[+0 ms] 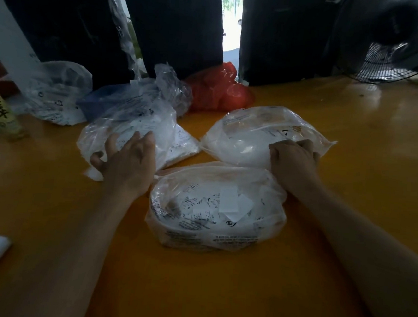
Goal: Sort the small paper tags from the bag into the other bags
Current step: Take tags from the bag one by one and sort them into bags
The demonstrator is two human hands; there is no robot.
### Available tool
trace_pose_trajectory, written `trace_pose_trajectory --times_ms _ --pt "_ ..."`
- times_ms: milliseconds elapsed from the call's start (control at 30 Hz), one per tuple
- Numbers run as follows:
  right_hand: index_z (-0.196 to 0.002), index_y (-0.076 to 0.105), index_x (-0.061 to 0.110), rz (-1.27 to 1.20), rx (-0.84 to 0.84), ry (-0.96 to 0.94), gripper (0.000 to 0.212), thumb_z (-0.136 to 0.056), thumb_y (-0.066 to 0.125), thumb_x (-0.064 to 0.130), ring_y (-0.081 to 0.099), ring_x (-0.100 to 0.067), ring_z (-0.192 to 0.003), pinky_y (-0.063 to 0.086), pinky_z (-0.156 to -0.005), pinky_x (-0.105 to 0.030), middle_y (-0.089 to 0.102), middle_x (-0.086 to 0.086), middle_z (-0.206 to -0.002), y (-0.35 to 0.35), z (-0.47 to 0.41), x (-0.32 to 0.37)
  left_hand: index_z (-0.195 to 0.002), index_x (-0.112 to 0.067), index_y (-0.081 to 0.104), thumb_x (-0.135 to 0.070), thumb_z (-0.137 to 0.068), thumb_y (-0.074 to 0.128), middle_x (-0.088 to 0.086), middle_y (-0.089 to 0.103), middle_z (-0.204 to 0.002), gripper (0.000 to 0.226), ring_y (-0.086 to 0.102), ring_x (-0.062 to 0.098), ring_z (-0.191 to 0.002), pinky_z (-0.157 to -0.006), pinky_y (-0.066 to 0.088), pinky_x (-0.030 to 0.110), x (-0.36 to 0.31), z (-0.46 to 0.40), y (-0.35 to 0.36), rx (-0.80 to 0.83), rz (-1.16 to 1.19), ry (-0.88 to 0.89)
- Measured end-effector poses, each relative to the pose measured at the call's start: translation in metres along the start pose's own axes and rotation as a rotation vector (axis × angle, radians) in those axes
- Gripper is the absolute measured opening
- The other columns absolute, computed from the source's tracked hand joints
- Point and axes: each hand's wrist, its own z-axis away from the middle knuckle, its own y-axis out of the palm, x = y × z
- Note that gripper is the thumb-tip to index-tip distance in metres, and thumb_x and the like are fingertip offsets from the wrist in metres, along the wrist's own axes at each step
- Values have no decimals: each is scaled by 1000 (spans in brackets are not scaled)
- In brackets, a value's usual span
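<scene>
Looks like barely anything's sorted yet: the near bag (217,209) on the desk (352,169) is stuffed with paper tags (226,204). Left hand (128,159) lies spread across the left bag (130,129); right hand (294,158), fingers curled, grips the far-right bag (255,134).

Table (352,169) orange-yellow. Three clear bags (217,209) with black print, white tags (229,202) inside. Red bag (218,89) behind, blue one (95,101) left.

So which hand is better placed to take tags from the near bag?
Probably the left hand: it lies open on the left bag, while the right hand grips the far bag.
</scene>
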Motion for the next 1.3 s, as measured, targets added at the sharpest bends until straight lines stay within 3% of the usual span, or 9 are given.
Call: trace_pose_trajectory --times_ms 133,233,367,533,733,833,1100,1233,1300 --pt "-135 65 21 -81 -96 18 34 -105 48 19 36 -36 -134 33 -103 -45 59 -3 -144 -4 -4 -2 -151 -33 49 -61 -97 1 0 30 -170 78 0 24 -158 -121 5 60 -6 7 -8 -183 40 24" --pt "-141 59 31 27 6 7 38 -103 55 29 34 -38 -136 32 -108 -48 52 -6 -149 -5 -3 -3 -135 -22 63 -53 -103 12 2 47 -156 68 22 31 -152 -116 14 55 -15 17 -12 -392 57 113" --pt "-123 70 33 92 12 -42 26 -100 59 31 47 -34 -128 35 -108 -47 62 -6 -134 -1 -4 -5 -116 -12 72 -38 -105 27 9 62 -128 53 44 40 -130 -105 33 57 -35 35 -6 -500 148 368" --pt "-111 78 18 -65 -243 -115 21 -99 62 26 65 -25 -106 38 -105 -41 76 -5 -113 -8 -4 -4 -111 -13 75 -29 -107 31 0 67 -116 47 55 24 -121 -104 35 41 -53 62 2 -154 406 593" --pt "-97 77 9 -352 -451 -213 12 -95 65 12 64 -14 -82 54 -81 -27 75 -4 -92 -23 8 0 -115 -29 70 -36 -106 37 -26 67 -115 35 58 -7 -118 -99 44 14 -61 73 3 140 736 339" --pt "-111 73 14 -514 -378 -179 17 -94 69 15 63 0 -78 48 -73 -5 69 10 -90 -28 15 11 -117 -32 69 -47 -100 44 -19 71 -116 34 63 -2 -115 -98 52 26 -61 73 2 207 870 210" --pt "-116 66 26 -716 153 -397 35 -86 80 15 70 -10 -79 61 -76 -26 70 8 -89 -44 49 49 -135 -35 58 -59 -78 77 -20 69 -127 64 66 3 -117 -89 57 20 -62 70 6 431 1074 117" --pt "-117 66 25 -641 252 -449 35 -85 81 20 65 -7 -69 52 -59 -16 67 6 -84 -37 54 54 -100 -35 79 -37 -90 79 -9 79 -102 10 73 7 -98 -81 58 20 -59 71 9 323 1087 96" --pt "-109 68 28 -676 247 -386 27 -86 80 25 66 -6 -67 54 -56 -21 69 8 -83 -35 54 53 -92 -32 81 -33 -86 81 0 80 -97 6 75 14 -96 -80 59 23 -59 70 8 300 1210 8"
